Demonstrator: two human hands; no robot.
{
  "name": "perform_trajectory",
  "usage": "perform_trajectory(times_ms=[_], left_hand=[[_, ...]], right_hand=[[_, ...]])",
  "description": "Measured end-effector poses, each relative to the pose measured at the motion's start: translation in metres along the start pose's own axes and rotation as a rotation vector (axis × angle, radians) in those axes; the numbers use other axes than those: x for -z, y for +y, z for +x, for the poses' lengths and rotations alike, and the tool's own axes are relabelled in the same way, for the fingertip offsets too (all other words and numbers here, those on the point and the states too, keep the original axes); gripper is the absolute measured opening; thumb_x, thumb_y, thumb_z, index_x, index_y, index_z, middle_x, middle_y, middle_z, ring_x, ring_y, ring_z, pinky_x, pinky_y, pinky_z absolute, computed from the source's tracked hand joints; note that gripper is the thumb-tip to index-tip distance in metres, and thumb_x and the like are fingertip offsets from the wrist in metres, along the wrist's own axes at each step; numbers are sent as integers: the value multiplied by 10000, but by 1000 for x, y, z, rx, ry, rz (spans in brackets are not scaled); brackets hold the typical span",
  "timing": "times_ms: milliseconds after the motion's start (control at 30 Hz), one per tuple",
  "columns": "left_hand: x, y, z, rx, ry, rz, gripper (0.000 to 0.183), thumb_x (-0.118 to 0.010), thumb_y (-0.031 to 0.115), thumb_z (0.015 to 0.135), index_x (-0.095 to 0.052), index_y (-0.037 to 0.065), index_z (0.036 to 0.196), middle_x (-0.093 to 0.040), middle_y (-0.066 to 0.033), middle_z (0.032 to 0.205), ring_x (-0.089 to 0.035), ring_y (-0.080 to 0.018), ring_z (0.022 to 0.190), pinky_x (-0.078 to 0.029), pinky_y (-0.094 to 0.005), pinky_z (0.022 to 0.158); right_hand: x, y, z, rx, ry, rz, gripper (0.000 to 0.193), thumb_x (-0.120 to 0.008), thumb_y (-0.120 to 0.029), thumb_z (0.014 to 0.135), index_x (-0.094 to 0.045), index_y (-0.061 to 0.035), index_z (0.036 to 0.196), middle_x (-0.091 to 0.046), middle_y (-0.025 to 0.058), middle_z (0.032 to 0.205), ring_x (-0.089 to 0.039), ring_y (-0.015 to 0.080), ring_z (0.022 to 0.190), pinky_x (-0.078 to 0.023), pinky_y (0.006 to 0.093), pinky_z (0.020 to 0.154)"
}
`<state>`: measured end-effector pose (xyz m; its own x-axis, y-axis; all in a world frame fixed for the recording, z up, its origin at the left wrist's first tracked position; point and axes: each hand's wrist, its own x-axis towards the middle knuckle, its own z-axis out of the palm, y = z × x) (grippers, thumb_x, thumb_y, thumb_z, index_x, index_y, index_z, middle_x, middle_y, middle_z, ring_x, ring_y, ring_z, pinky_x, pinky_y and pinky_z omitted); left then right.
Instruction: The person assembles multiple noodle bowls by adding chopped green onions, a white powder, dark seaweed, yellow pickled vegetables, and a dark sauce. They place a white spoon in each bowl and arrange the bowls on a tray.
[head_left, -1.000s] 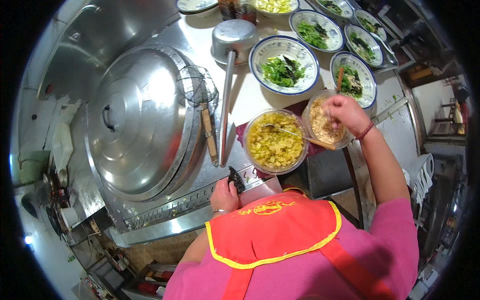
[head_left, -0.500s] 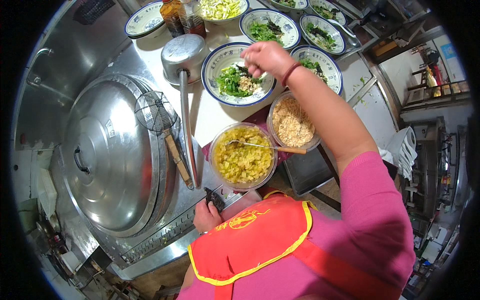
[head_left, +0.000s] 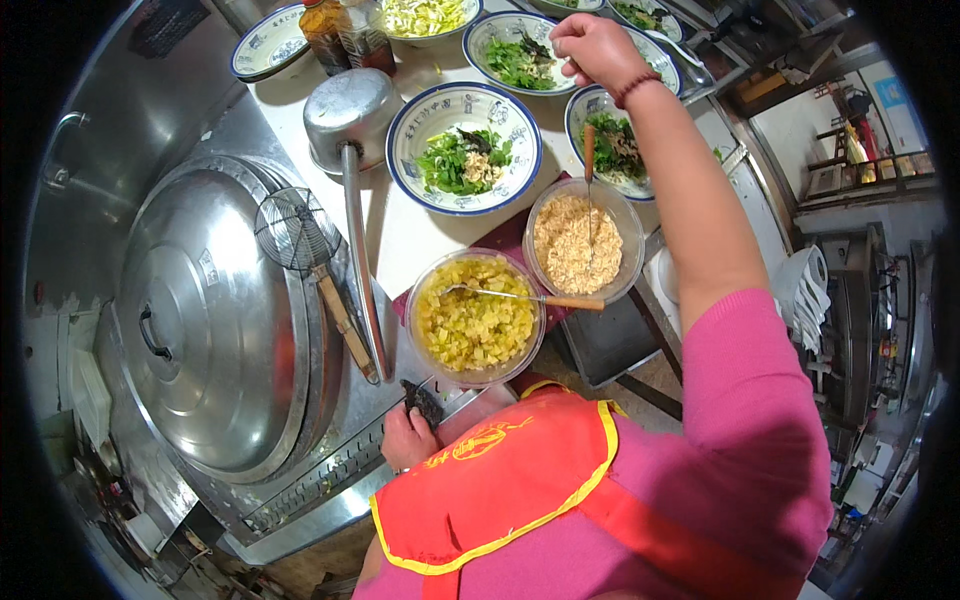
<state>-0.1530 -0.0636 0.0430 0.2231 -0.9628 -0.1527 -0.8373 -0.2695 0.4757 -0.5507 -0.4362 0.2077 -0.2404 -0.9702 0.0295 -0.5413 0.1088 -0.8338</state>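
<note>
White counter [head_left: 405, 245], greens bowl [head_left: 483, 50] toward the back with the person's right hand [head_left: 597, 52] bunched at its right rim (can't tell if holding anything), left hand [head_left: 408, 438] gripping dark piece [head_left: 424, 403] at front edge, tan-flake tub [head_left: 632, 240] and yellow-veg tub [head_left: 480, 377] between, steel lid [head_left: 220, 330] left.

A bare strip of white worktop [head_left: 406, 238] gives passage between the long-handled silver metal saucepan [head_left: 352, 106] and the round clear tub of yellow diced food [head_left: 478, 377]. Access above the nearest blue-rimmed white bowl [head_left: 505, 118] is open. A brown-handled metal spoon [head_left: 590, 152], upright in the round clear tub of beige flakes [head_left: 632, 248], obstructs crossing.
</note>
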Motion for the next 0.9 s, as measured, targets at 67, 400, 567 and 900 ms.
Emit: perform_trajectory(times_ms=[67, 400, 567, 900], left_hand=[[-1, -2, -1, 7, -8, 2, 211, -560, 226, 887, -601, 83, 1037, -614, -161, 955, -600, -395, 854, -482, -478, 709], [-3, -5, -2, 15, -24, 11, 260, -541, 239, 902, -578, 67, 1093, -611, -155, 1002, -601, -386, 881, -480, -471, 732], [-2, -5, -2, 11, -42, 35, 267, -543, 235, 899, -578, 60, 1097, -611, -165, 1016, -601, -394, 887, -479, -479, 741], [2, -1, 0, 37, -67, 24, 269, -554, 207, 885, -584, 72, 1114, -614, -180, 1020, -600, -407, 901, -480, -476, 762]], right_hand=[[11, -8, -45, 73, -187, -6, 127, -603, -167, 856, -669, -60, 875, -641, 55, 639, -618, 128, 533, -507, 298, 504], [-36, 39, -190, 489, -688, -884, 145, -616, -182, 776, -639, -63, 856, -655, 156, 833, -645, 337, 807, -512, 466, 703], [-23, 49, -188, 383, -646, -782, 115, -600, -165, 766, -657, -71, 796, -653, 162, 788, -643, 346, 785, -511, 459, 693], [23, 3, -77, 33, -90, 265, 195, -677, -206, 844, -651, -24, 909, -630, 29, 661, -578, 72, 512, -419, 214, 415]])
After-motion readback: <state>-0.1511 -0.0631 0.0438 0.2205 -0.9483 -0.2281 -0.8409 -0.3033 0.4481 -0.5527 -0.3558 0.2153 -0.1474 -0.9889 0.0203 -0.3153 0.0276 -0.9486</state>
